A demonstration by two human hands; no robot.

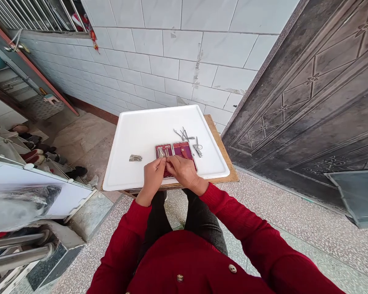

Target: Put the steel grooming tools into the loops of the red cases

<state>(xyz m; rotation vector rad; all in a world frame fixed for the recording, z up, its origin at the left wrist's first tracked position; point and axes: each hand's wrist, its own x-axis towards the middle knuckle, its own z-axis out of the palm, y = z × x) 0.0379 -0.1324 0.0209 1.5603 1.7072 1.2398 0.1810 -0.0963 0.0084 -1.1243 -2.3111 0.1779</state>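
Observation:
An opened manicure case [179, 148] with a red and purple lining lies on a white tray [141, 122]. Small metal tools sit in its left half. Over the case's near part, my left hand [153, 175] and my right hand [184, 170] meet with fingertips pinched together. Whatever they hold is too small to make out. A nail clipper [135, 158] rests on the tray left of the case. Beyond the case's right half are metal nippers [184, 134] with spread handles. Small scissors [197, 145] and another nail clipper [198, 152] lie to the right.
The tray stands on a wooden board [216, 134] against a tiled wall [171, 61]. A dark patterned metal door [294, 106] is at right. On the left are a shoe rack [39, 155] and metal pipes [18, 249].

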